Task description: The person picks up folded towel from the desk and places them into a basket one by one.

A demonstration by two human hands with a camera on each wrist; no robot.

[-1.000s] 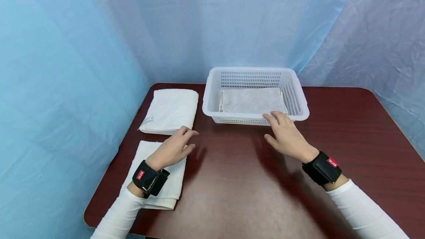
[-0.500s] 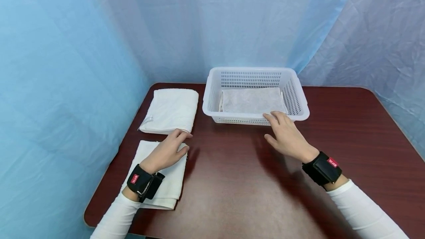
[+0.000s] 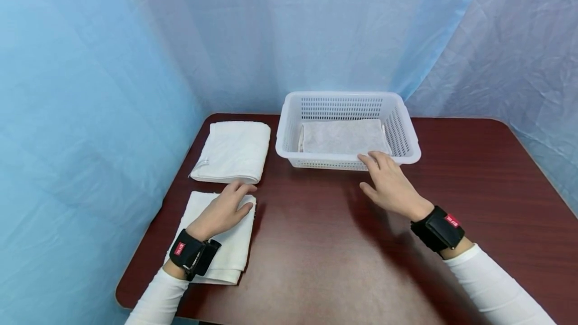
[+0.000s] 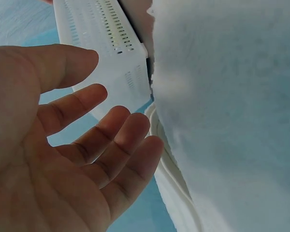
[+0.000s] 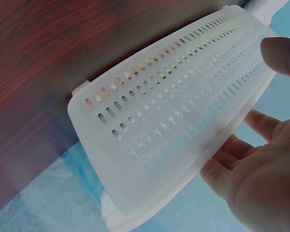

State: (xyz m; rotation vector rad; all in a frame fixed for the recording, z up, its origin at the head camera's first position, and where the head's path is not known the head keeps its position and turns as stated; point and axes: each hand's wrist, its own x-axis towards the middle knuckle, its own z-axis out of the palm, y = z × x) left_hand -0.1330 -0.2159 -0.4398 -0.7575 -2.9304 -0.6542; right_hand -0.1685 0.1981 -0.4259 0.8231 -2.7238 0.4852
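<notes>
A white plastic basket (image 3: 289,155) with slotted sides stands at the back of the table, a folded pale grey towel (image 3: 345,136) lying inside it. My right hand (image 3: 389,184) is at its front rim, fingers relaxed over the edge; the right wrist view shows the slotted wall (image 5: 174,106) beside the fingers. Above a folded white towel (image 3: 226,260) at the front left, my left hand (image 3: 221,210) hovers with loosely bent fingers and nothing in the palm. Just beyond its fingertips lies a second folded white towel (image 3: 237,149).
The dark red wooden table (image 3: 325,245) has its left edge close beside the two white towels. Light blue cloth sheets (image 3: 253,39) hang behind the table and along its left side. Each wrist wears a black band (image 3: 437,229).
My left hand has drawn back toward the lower left, from between the two white towels to over the nearer one. The right hand stays at the basket's rim.
</notes>
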